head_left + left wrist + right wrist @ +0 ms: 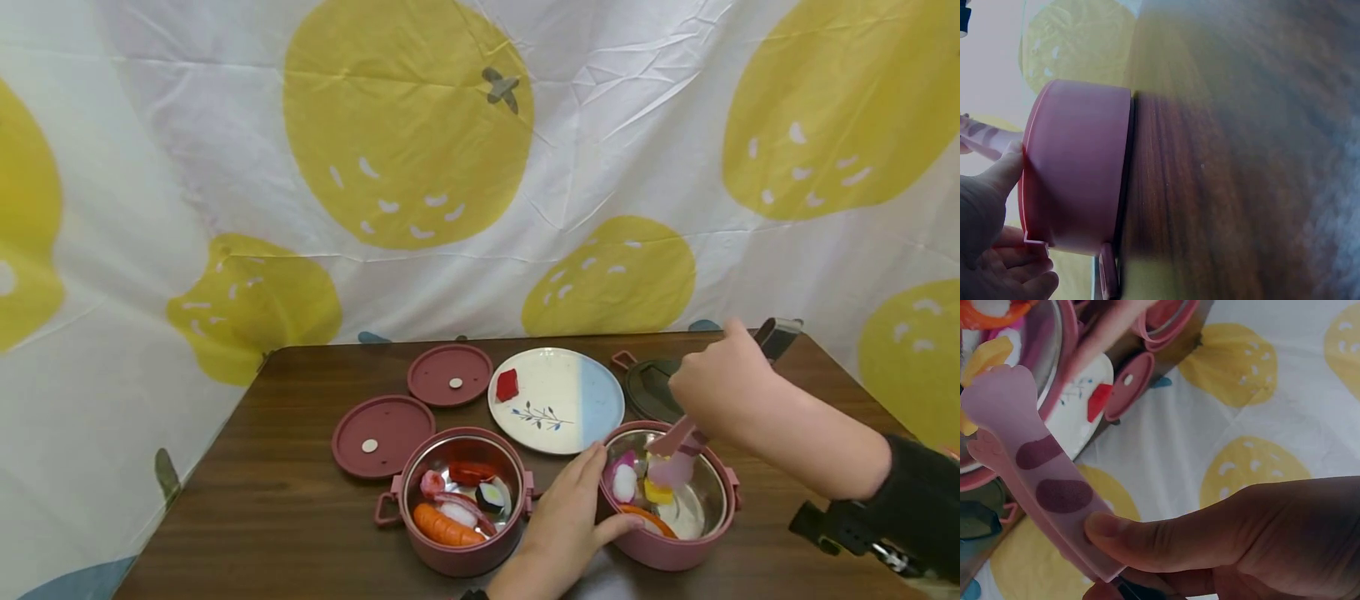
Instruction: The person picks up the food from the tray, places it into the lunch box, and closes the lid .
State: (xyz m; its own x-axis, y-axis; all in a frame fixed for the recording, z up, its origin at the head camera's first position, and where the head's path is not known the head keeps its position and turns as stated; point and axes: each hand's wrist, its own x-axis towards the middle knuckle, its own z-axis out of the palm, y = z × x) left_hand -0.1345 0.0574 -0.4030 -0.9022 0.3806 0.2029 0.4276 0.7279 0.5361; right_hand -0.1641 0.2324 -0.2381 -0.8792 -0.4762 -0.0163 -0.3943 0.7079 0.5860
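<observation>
A pink pot (663, 554) stands at the right of the table. My left hand (558, 525) holds its left side, thumb at the near rim and fingers about the handle. The right hand (720, 383) grips pink paw-shaped tongs (1063, 469) by their upper part. Their paw tips reach down into this pot, right at a yellow toy food piece (658, 492). Beside it in the pot lie a white and purple piece (623, 482) and an orange piece (649, 522). The tongs partly hide the yellow piece.
Another pink pot (461, 562) stands left, holding several toy foods, among them an orange segmented piece (444, 527) and a sushi roll (491, 497). Behind are two round lids (386, 437), a plate (540, 367) bearing a red block (507, 385), and a dark pink-handled item (652, 387).
</observation>
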